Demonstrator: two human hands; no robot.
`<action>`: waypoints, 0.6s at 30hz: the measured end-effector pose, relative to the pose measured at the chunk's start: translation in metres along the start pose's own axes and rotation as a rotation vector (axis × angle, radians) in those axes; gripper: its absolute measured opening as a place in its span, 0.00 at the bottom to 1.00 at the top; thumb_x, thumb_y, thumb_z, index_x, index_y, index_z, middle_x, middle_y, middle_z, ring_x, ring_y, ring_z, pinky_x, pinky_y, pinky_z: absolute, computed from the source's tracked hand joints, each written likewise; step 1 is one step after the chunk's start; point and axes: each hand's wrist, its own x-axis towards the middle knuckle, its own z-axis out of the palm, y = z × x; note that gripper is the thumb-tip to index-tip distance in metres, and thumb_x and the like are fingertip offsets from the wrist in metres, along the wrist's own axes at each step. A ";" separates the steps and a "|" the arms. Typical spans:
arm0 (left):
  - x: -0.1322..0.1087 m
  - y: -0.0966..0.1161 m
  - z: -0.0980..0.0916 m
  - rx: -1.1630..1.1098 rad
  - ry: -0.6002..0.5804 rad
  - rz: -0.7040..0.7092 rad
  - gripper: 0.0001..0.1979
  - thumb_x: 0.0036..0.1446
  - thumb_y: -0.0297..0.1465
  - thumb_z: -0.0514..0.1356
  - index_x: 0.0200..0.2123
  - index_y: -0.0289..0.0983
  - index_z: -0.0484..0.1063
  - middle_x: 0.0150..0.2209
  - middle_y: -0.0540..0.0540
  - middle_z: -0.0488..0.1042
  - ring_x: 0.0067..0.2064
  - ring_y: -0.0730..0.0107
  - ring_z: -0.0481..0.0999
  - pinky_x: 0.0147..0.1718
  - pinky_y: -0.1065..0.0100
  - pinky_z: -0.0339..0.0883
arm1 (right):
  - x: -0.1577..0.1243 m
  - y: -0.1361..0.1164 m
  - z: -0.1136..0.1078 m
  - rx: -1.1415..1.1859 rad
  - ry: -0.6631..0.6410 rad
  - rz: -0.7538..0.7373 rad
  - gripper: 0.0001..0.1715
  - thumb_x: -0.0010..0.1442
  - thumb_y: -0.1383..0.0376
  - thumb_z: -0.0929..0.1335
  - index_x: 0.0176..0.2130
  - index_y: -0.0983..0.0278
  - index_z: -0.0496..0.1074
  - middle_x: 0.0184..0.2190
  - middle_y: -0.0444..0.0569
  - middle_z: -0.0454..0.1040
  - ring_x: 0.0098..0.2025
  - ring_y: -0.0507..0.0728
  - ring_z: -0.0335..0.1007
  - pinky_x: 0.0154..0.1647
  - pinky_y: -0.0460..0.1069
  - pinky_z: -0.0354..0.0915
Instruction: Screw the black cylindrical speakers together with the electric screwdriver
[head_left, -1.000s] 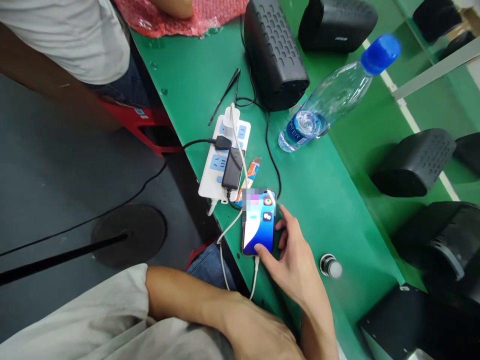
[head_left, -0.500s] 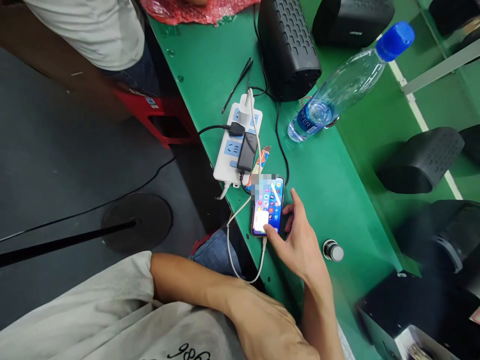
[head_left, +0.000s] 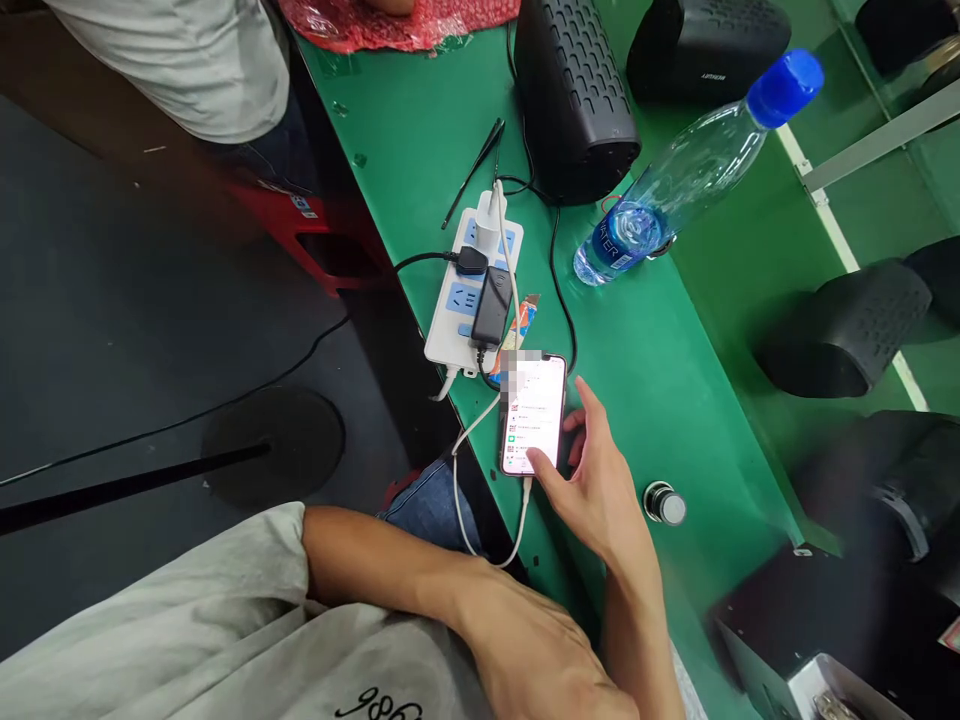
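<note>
While a white plastic power strip (head_left: 442,342), a dimpled black speaker (head_left: 579,105) and a clear, blue-capped bottle (head_left: 675,178) crowd the smooth green table (head_left: 626,350), a flat, glossy phone (head_left: 535,420) lies lit there, beside what appears to be a torn wrapper (head_left: 528,318); the right hand (head_left: 604,490), loose and unclenched, covers part of the phone's lower end with its thumb; the left hand (head_left: 536,645), fingers unseen, has a grip impossible to tell.

Green table (head_left: 637,390), dark grey floor (head_left: 127,390), red stool (head_left: 330,282)
</note>
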 end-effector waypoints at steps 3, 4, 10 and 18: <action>0.001 0.005 -0.002 -0.011 -0.019 0.006 0.12 0.60 0.36 0.58 0.48 0.43 0.69 0.40 0.42 0.79 0.45 0.49 0.86 0.43 0.56 0.81 | 0.000 -0.001 -0.002 -0.005 -0.003 -0.073 0.47 0.73 0.50 0.71 0.80 0.46 0.50 0.53 0.46 0.69 0.35 0.58 0.67 0.36 0.57 0.69; 0.000 0.006 -0.002 -0.004 -0.017 0.009 0.13 0.61 0.36 0.58 0.48 0.42 0.69 0.40 0.41 0.79 0.45 0.48 0.86 0.44 0.56 0.81 | 0.000 0.000 -0.003 -0.009 -0.013 -0.097 0.44 0.74 0.51 0.71 0.80 0.44 0.52 0.53 0.46 0.68 0.36 0.58 0.66 0.37 0.57 0.69; -0.004 0.012 0.006 0.003 0.014 -0.022 0.12 0.62 0.37 0.56 0.49 0.45 0.69 0.43 0.42 0.79 0.48 0.47 0.86 0.48 0.53 0.81 | 0.001 0.005 -0.008 0.004 -0.064 -0.147 0.41 0.77 0.49 0.71 0.79 0.43 0.55 0.51 0.47 0.67 0.38 0.60 0.66 0.39 0.58 0.69; -0.001 0.013 0.021 0.092 0.016 0.018 0.13 0.65 0.37 0.56 0.51 0.41 0.69 0.43 0.40 0.80 0.46 0.46 0.86 0.44 0.53 0.82 | -0.001 0.008 -0.013 0.017 -0.133 -0.181 0.37 0.76 0.51 0.72 0.77 0.48 0.63 0.53 0.49 0.65 0.39 0.60 0.65 0.43 0.60 0.70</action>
